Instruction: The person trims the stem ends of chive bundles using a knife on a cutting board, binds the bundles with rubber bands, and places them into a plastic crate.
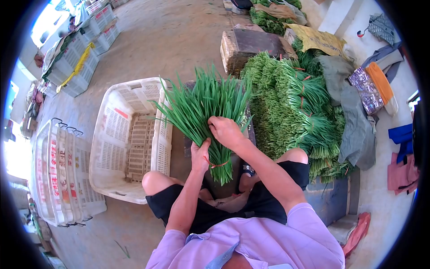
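From here, mid-frame, the left hand (pixel 199 154) grips a banded bunch (pixel 192 105); the right hand (pixel 226 131) curls at its leaves (pixel 212 87), hold unclear.

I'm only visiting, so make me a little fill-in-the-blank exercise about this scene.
1. The left hand holds chives, the right hand touches them, and a ____ band crosses their stems.
2. The person's shorts are ____.
3. The nearest open crate stands on the person's ____.
4. The big pile of bundled greens lies on the person's ____.

Missing words: red; black; left; right.
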The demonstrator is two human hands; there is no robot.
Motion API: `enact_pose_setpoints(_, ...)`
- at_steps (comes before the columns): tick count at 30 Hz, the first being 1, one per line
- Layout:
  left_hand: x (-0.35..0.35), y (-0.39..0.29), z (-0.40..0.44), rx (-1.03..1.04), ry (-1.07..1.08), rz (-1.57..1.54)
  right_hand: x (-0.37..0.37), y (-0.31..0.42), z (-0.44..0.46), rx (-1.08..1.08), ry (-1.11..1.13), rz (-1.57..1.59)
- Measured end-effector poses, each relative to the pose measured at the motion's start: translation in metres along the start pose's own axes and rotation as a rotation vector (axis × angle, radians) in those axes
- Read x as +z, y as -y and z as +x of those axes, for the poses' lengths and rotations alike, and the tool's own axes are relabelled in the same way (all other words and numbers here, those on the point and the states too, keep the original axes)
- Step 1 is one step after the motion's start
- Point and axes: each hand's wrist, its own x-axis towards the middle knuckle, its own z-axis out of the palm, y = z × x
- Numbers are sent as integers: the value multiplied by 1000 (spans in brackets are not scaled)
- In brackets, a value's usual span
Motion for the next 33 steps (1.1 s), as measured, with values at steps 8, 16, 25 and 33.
enact_pose_setpoints(8,-1,-1,1,-13,7,-60,-5,-5,-17,251,13,570)
enact_pose_setpoints(16,-1,2,1,-15,8,-35,2,-4,-26,-27,20,99)
enact_pose_setpoints(25,-1,0,3,10,10,-23,8,-10,-23,-44,-18,131)
enact_pose_setpoints(33,-15,-7,16,-88,-3,-154,-83,-23,-58,373,766,1104)
